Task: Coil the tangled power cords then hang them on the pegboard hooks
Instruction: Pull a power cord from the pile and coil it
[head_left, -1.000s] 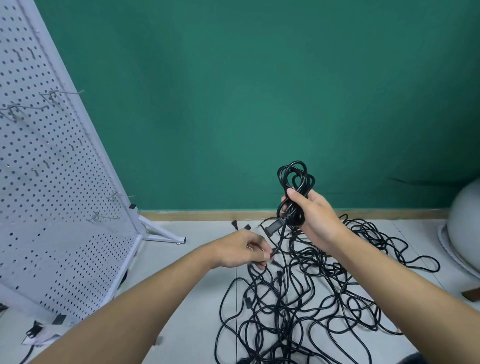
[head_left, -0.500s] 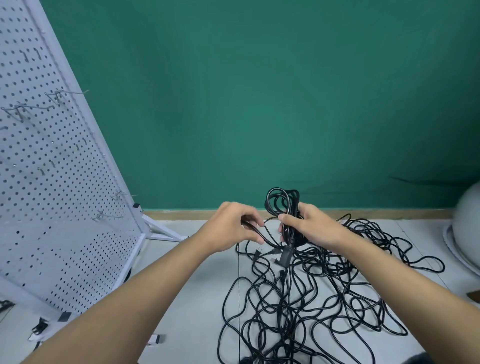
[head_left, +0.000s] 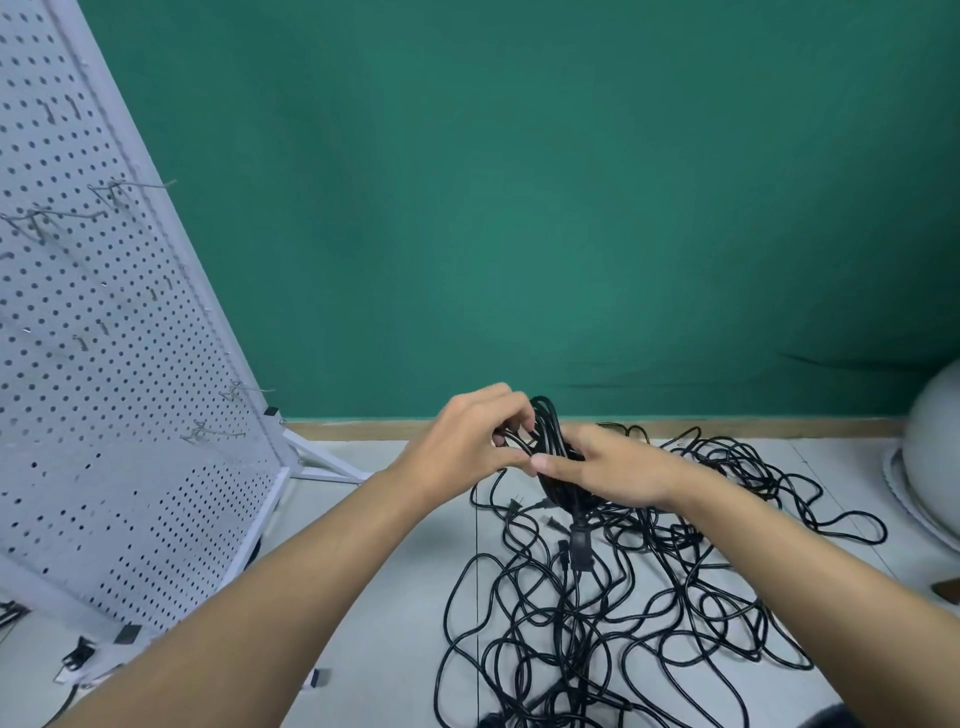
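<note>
Both hands meet above the far part of the floor, close to the green wall. R hand is wrapped round a black coil of power cord, fingers curled behind it and thumb laid across the front. L hand has its fingers curled in, pinching a strand at the coil's left side; thumb tips of the 2 hands nearly touch. Coil is upright, held off the floor, w/ its plug dangling straight down under it. Below and to the right, the rest of the cords lie in a loose tangle spread over the floor toward the near edge. Pegboard stands at the left edge, tilted in view, w/ wire hooks sticking out, all bare. A pale rounded thing sits at the right edge.
</note>
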